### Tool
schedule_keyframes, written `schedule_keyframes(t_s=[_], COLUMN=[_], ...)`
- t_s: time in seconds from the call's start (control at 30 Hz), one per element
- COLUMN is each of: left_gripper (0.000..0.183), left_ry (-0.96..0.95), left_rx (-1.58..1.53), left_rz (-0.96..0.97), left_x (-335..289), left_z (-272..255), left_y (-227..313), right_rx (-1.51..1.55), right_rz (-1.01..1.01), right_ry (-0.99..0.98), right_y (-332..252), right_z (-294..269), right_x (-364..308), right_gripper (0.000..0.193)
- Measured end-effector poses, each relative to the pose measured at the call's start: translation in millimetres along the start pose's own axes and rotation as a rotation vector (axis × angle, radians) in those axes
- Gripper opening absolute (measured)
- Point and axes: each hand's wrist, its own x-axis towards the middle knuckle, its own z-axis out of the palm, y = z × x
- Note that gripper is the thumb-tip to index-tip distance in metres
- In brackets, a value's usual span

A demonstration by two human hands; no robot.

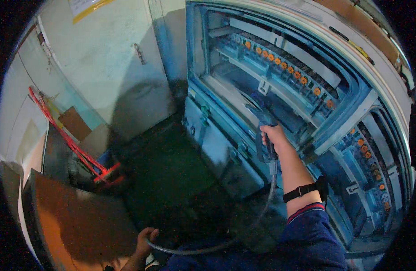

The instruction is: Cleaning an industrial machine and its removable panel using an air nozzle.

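Note:
My right hand (272, 135) is wrapped round the grip of a dark, pistol-shaped air gun (265, 118). Its nozzle points up and left, into the open bay of a blue-grey machine (226, 156). From the bottom of the grip a clear grey hose (267, 205) hangs down and curves back toward me. Low in the picture, my left hand (145, 237) has its fingers curled around that hose. Inside the bay runs a row of orange toothed knobs (284, 66) on a rail; the gun is just below it.
A second bay with more orange knobs (362, 149) lies at the right. A yellow-and-black cutter (361, 52) rests on the machine's top. At the left are a red-handled tool (68, 135), a brown panel (72, 221) and a pale cabinet door (95, 54). Dark green floor (158, 167) lies between.

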Motion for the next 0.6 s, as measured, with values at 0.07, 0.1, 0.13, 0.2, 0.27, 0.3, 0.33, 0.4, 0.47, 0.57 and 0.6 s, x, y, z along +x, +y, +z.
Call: schedule_keyframes(t_s=[0.07, 0.1, 0.13, 0.2, 0.27, 0.3, 0.33, 0.4, 0.47, 0.57, 0.6], left_gripper=[0.025, 0.025, 0.024, 0.023, 0.019, 0.019, 0.018, 0.018, 0.022, 0.026, 0.026], left_ry=[-0.038, -0.048, -0.080, -0.133, -0.165, -0.185, -0.242, -0.311, -0.387, -0.458, -0.478], left_rx=[-0.068, -0.071, -0.204, -0.342, -0.084, -0.090, -0.025, 0.042, -0.100, -0.091, -0.102], left_rz=[-0.035, -0.030, -0.054, -0.073, 0.053, 0.059, 0.074, 0.091, 0.150, 0.054, 0.060], left_x=[19, 28, 38, 62, 85, 97, 112, 135, 154, 183, 190], left_z=[-8, -14, -19, -34, -58, -69, -80, -101, -119, -153, -156], left_y=[-16, -23, -31, -45, -55, -55, -54, -54, -59, -72, -65], right_rx=[-0.053, -0.065, -0.077, -0.095, -0.110, -0.133, -0.157, -0.214, -0.266, -0.215, -0.228], right_rz=[0.024, 0.019, 0.014, -0.023, -0.057, -0.053, -0.048, -0.034, -0.014, -0.141, -0.143], right_ry=[0.044, 0.063, 0.084, 0.092, 0.092, 0.108, 0.123, 0.182, 0.232, 0.194, 0.213], right_y=[0, -4, -9, -27, -45, -53, -60, -73, -82, -103, -106], right_z=[4, 13, 23, 51, 84, 97, 109, 132, 159, 202, 202], right_x=[-2, -8, -14, -30, -43, -50, -56, -68, -81, -101, -108], right_gripper=[0.015, 0.014, 0.013, 0.015, 0.017, 0.014, 0.016, 0.029, 0.044, 0.094, 0.094])
